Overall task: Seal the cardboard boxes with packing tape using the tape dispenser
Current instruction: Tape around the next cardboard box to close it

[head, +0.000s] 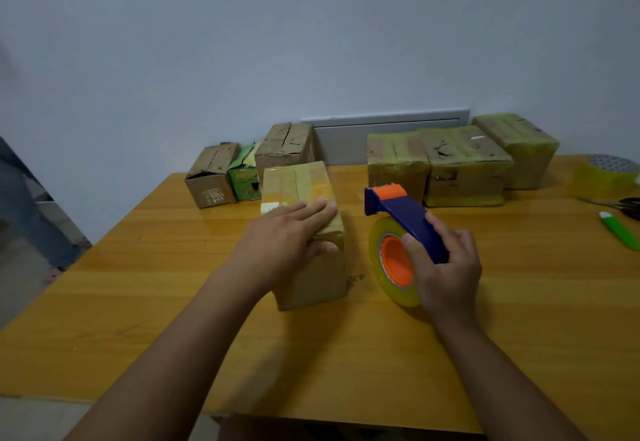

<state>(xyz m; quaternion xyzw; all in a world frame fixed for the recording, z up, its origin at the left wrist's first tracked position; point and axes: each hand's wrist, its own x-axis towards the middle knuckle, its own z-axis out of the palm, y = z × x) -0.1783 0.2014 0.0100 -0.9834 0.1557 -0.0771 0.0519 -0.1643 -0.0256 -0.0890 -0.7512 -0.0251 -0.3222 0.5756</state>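
Glossy orange-yellow wooden table (485, 336) against a plain pale wall (311, 25). Centre: upright cardboard box (311, 267), its top glossy with tape; left hand (287, 233) flat on it, fingers straight. At 3 o'clock of it: blue-and-orange tape dispenser (405, 219) with yellowish roll, right hand (446, 267) curled round the handle. At 12: worn boxes, three apparently tape-wrapped.

Taping a box on the tabletop (519, 302)

Left hand (287, 233) lies flat on the taped cardboard box (304, 219); right hand (446, 267), just right of the box, grips the blue tape dispenser (401, 215).
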